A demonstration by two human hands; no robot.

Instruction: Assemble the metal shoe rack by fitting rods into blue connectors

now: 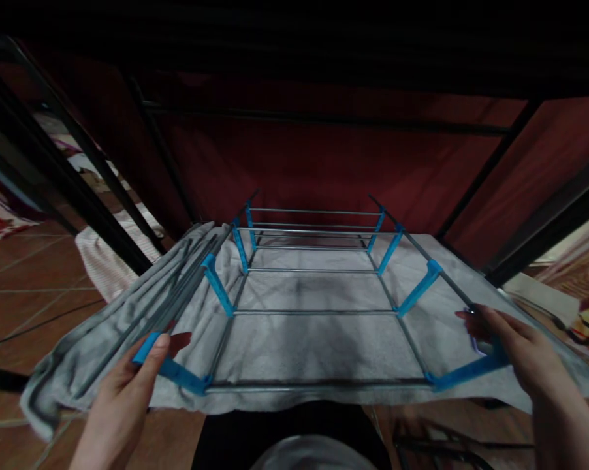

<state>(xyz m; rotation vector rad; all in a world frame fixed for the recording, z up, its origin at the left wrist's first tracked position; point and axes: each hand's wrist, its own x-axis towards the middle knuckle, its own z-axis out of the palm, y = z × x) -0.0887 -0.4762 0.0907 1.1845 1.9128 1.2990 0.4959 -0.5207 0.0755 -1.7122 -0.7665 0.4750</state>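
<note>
We have the rack frame (pixel 318 387), built of metal tubes and blue plastic connectors, laid out on the grey blanket (pixel 318 349) directly in front of us. Our left hand (pixel 128 385) grasps the near-left blue connector (pixel 181 376), thumb on its raised end. Our right hand (pixel 524 346) grasps the frame at the near-right blue connector (pixel 463 375); in this dim light, we cannot tell whether its fingers also enclose the upper side tube (pixel 454 285). Loose metal tubes (pixel 173 301) lie on the blanket, left of the frame. A red curtain (pixel 314 163) hangs behind.
</note>
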